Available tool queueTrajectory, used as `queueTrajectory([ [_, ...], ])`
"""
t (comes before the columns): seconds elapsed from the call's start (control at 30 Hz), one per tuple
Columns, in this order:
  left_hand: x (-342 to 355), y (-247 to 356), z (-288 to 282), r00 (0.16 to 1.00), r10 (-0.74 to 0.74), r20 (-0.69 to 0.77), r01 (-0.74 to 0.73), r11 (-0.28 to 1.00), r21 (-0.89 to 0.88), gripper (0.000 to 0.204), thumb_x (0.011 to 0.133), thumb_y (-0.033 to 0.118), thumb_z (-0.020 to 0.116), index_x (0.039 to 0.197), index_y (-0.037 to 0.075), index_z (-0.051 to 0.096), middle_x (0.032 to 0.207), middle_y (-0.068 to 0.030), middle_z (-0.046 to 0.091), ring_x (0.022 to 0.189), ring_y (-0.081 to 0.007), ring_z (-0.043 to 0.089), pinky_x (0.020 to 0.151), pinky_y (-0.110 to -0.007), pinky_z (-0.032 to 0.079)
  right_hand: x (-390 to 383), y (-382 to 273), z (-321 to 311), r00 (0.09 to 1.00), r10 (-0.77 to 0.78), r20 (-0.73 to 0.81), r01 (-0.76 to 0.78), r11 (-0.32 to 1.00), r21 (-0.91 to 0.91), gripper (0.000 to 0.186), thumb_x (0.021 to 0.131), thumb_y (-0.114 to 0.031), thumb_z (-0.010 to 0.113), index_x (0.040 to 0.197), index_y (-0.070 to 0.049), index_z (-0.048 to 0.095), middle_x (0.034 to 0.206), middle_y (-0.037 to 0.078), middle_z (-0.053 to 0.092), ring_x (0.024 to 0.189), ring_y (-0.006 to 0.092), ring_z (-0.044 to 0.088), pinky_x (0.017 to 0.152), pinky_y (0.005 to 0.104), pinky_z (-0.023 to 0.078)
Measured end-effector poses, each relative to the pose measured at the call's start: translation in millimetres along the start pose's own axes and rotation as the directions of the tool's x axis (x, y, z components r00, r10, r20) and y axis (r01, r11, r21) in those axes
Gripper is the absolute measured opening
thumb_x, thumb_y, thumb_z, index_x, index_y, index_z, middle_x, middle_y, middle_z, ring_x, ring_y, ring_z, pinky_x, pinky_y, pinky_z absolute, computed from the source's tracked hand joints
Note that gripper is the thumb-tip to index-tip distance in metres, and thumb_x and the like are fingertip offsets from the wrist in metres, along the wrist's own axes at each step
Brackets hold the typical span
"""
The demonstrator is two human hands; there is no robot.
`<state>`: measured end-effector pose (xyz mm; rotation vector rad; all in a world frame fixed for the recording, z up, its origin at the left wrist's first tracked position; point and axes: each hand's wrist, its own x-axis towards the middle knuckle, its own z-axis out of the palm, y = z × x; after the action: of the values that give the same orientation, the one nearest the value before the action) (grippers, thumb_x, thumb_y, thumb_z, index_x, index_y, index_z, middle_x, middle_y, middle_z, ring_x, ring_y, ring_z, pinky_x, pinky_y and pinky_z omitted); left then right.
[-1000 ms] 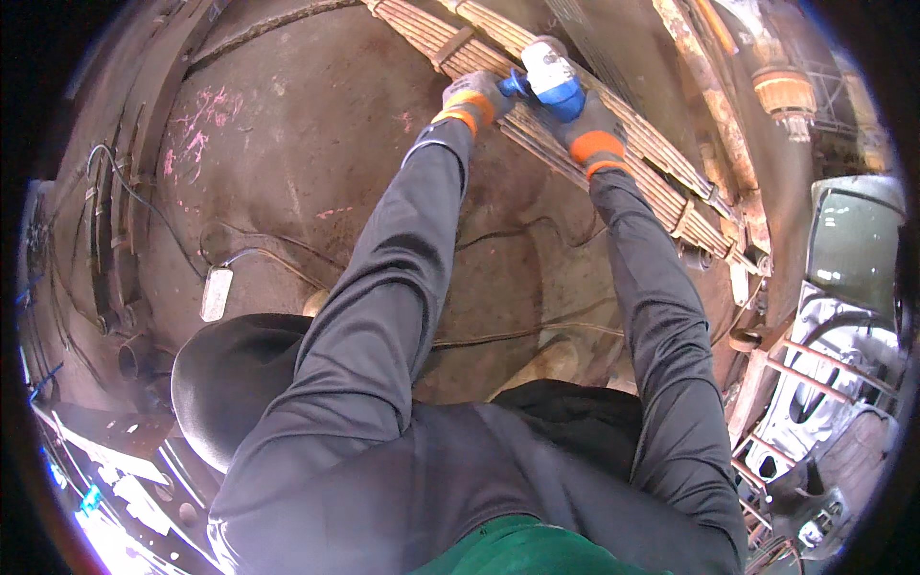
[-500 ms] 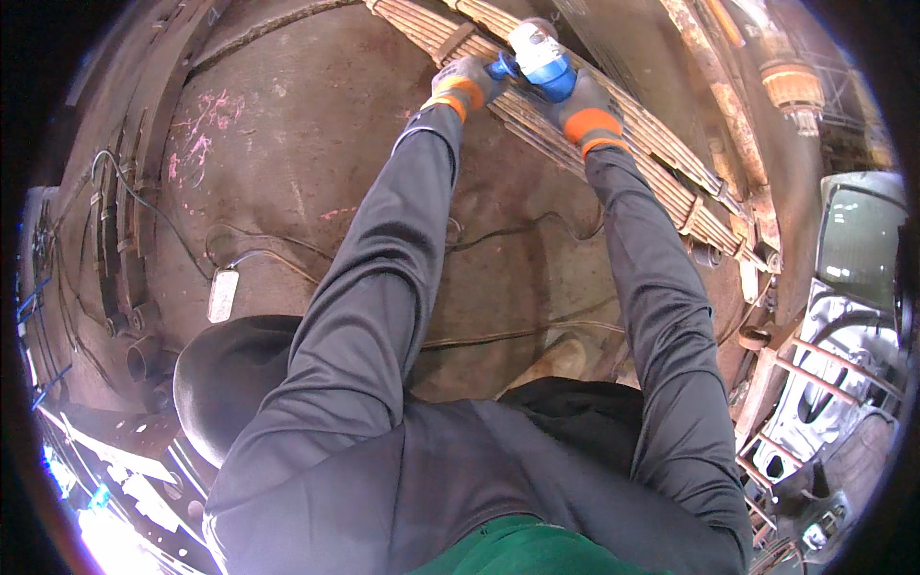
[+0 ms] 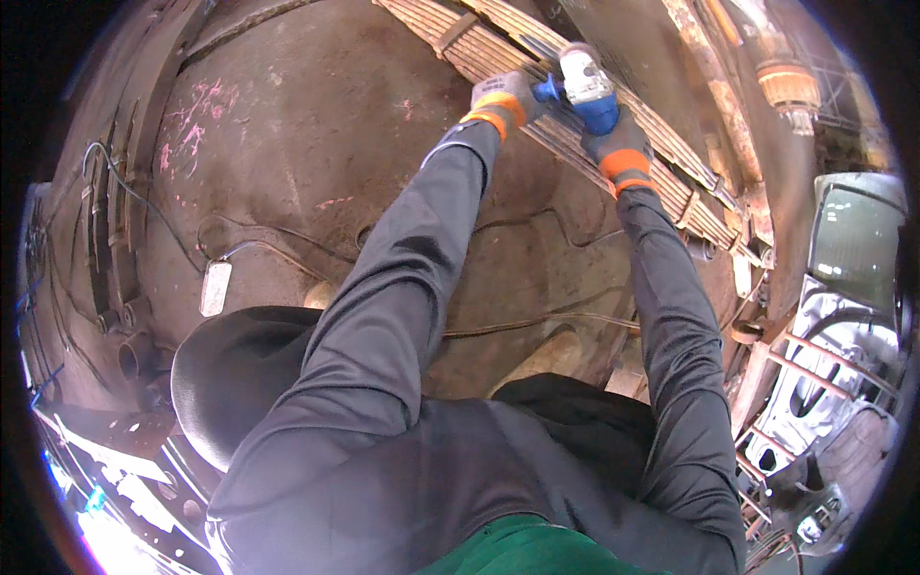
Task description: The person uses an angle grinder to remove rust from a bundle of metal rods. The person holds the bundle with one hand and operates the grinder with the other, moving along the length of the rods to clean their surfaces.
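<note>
Both my gloved hands hold an angle grinder with a blue body and a silver head. My left hand, in a grey and orange glove, is closed round its blue side handle. Behind it, my right hand grips the blue body. The grinder's head rests over a long leaf spring pack, whose rusty stacked leaves run slantwise from the upper middle to the right. A clamp band wraps the leaves beyond my left hand. The grinder's disc is hard to make out.
A white power strip lies on the brown floor at left, its cable trailing across. More leaf springs stand along the left. A silver vehicle door or hatch leans at right by a rusty metal rack.
Both hands and the grinder have moved right and slightly nearer along the leaf springs. My grip on the grinder stays the same.
</note>
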<state>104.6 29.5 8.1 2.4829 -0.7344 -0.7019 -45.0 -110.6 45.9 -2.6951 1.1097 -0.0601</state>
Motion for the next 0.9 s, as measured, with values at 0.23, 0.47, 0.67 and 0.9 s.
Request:
queueTrajectory([
  [0.23, -11, 12, 18, 0.998, 0.037, 0.054, -0.035, 0.999, -0.040, 0.043, 0.081, 0.035, 0.065, 0.114, 0.009, 0.075, 0.118, -0.0181, 0.071, 0.111, -0.0334, 0.068, 0.094, -0.042, 0.053, -17, 20, -4, 0.999, 0.047, 0.001, -0.047, 0.995, -0.086, 0.063, 0.070, -0.037, 0.078, 0.124, -0.015, 0.057, 0.103, 0.019, 0.073, 0.097, 0.0419, 0.069, 0.085, 0.0484, 0.054],
  [0.47, -6, -12, 22, 1.000, 0.013, -0.002, -0.013, 0.996, -0.090, 0.045, 0.078, 0.045, 0.068, 0.108, 0.013, 0.075, 0.109, -0.0180, 0.073, 0.104, -0.0352, 0.070, 0.091, -0.044, 0.054, -22, -1, -5, 0.999, -0.052, -0.016, 0.052, 0.999, -0.017, 0.061, 0.069, -0.032, 0.078, 0.123, -0.011, 0.059, 0.105, 0.020, 0.072, 0.098, 0.0419, 0.069, 0.086, 0.0485, 0.054],
  [0.67, 7, -33, 6, 0.999, -0.053, -0.014, 0.051, 0.995, -0.084, 0.044, 0.081, 0.040, 0.064, 0.109, 0.009, 0.075, 0.113, -0.0194, 0.072, 0.109, -0.0351, 0.069, 0.094, -0.043, 0.053, -9, -36, -4, 0.996, -0.085, 0.026, 0.084, 0.996, 0.013, 0.054, 0.065, -0.028, 0.081, 0.112, -0.008, 0.062, 0.110, 0.022, 0.070, 0.105, 0.0412, 0.067, 0.089, 0.0460, 0.053],
  [0.9, 16, -30, -6, 0.999, -0.046, -0.005, 0.046, 0.998, -0.047, 0.042, 0.081, 0.040, 0.065, 0.109, 0.010, 0.076, 0.110, -0.0168, 0.073, 0.106, -0.0329, 0.070, 0.090, -0.042, 0.054, 5, -40, 1, 0.998, -0.031, 0.050, 0.031, 0.999, -0.010, 0.066, 0.067, -0.039, 0.081, 0.124, -0.014, 0.060, 0.111, 0.018, 0.072, 0.105, 0.0391, 0.068, 0.092, 0.0458, 0.052],
])
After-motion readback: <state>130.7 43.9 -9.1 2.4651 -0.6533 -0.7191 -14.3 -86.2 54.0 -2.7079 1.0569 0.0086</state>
